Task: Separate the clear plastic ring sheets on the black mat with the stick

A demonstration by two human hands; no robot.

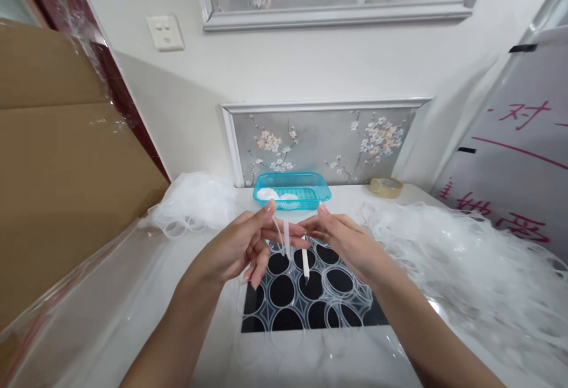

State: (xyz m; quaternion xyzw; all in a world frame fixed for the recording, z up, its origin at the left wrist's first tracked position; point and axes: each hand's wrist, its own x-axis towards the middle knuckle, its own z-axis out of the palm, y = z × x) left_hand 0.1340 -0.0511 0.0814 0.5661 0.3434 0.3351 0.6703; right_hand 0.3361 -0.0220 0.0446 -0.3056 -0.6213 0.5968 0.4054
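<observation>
My left hand [246,245] is raised above the table with its index and middle fingers stretched out to the right. A thin translucent plastic ring [286,239] hangs on those fingers. My right hand [339,237] faces it, thumb up and fingers stretched toward the left fingertips, close to or touching them. Nothing shows between its thumb and fingers. Beneath the hands is a black mat [286,319] with a pattern of pale circles. Several clear rings [346,281] lie in a loose group on its right part. A white pen [305,264] with a dark tip appears to lie on the mat.
Behind the hands stands a blue plastic basket [317,200] with white round pieces [267,194]. Clear ring piles [448,252] fill the right side, and a bagged white heap [199,199] lies left. A tape roll [386,187] sits by the wall; cardboard [57,187] leans at left.
</observation>
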